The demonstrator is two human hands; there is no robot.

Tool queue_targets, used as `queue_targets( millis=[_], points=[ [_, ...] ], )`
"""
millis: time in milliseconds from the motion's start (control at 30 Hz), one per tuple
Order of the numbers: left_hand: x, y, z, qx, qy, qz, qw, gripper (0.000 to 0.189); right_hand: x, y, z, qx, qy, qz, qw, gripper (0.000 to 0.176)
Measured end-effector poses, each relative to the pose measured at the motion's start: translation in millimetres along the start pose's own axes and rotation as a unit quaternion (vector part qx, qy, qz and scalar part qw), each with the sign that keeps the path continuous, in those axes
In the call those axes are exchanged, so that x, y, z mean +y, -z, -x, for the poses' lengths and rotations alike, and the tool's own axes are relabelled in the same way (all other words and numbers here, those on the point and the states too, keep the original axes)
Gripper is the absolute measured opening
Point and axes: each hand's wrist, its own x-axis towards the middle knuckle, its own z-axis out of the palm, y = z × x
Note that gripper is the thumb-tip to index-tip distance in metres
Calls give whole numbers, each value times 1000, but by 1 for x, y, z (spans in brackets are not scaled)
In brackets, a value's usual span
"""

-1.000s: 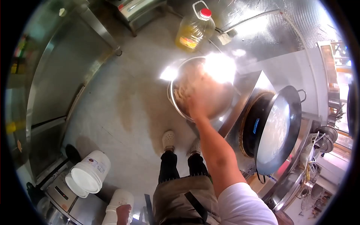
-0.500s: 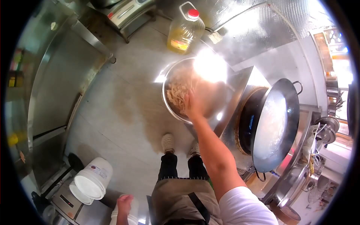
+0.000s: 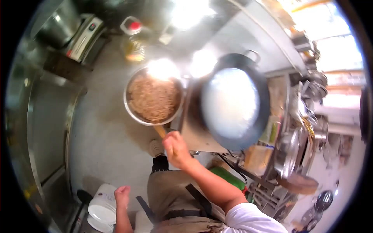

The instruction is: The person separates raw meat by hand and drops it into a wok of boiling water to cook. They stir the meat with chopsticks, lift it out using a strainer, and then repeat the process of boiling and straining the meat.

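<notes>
My right hand (image 3: 176, 149) is closed around a wooden handle (image 3: 159, 131), which slopes up to the near rim of a round metal vessel (image 3: 133, 116). A heap of pale brown strips of food (image 3: 153, 99) fills that vessel. Whatever the handle's far end carries is hard to make out among the strips and blur. My left hand (image 3: 122, 194) hangs low at the left, fingers curled into a fist, with nothing visible in it. To the right of the vessel sits a large dark wok (image 3: 261, 91) holding whitish, steaming or foamy liquid (image 3: 233, 103).
An oil jug (image 3: 134, 46) with a red cap stands behind the vessel. White buckets (image 3: 101, 206) are by my left hand. Along the right are a metal bowl (image 3: 286, 153), a round wooden board (image 3: 299, 184) and hanging utensils. A scale (image 3: 83, 37) stands at the upper left.
My right hand has left the strips and come back towards me, now gripping a wooden handle. The view has turned, so wok and vessel appear further left. My left hand stays in a fist.
</notes>
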Motion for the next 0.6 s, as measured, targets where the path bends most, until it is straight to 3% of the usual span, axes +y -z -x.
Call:
queue_targets(
  millis=[33, 133, 200, 267, 333, 400, 433, 533, 600],
  points=[
    [14, -1, -4, -12, -11, -21, 1000, 14, -11, 18, 14, -6, -46, -75, 996, 7],
    [89, -6, -3, -24, -26, -83, 996, 16, -53, 103, 35, 32, -28, -194, 980, 16],
    [116, -11, 2, -6, -44, -119, 992, 17, -59, 173, 53, 45, 1, -139, 989, 27],
    [96, -11, -9, -15, -112, -116, 987, 17, -50, 239, 78, 130, -96, -169, 972, 31],
    [97, -18, -3, -15, -117, -105, 987, 17, -2, 307, 110, 152, -133, -84, 976, 28],
    [122, -26, 18, -1, -59, -82, 995, 17, 36, 342, 132, 255, -229, -134, 930, 26],
    [136, -32, 32, 3, -59, -90, 994, 17, 67, 358, 141, 256, -238, -115, 930, 23],
    [159, -46, 82, 15, -53, -118, 991, 18, 147, 374, 149, 230, -312, -139, 911, 16],
    [159, -56, 102, 14, -54, -128, 990, 18, 187, 358, 130, 251, -311, -240, 885, 19]
  ],
)
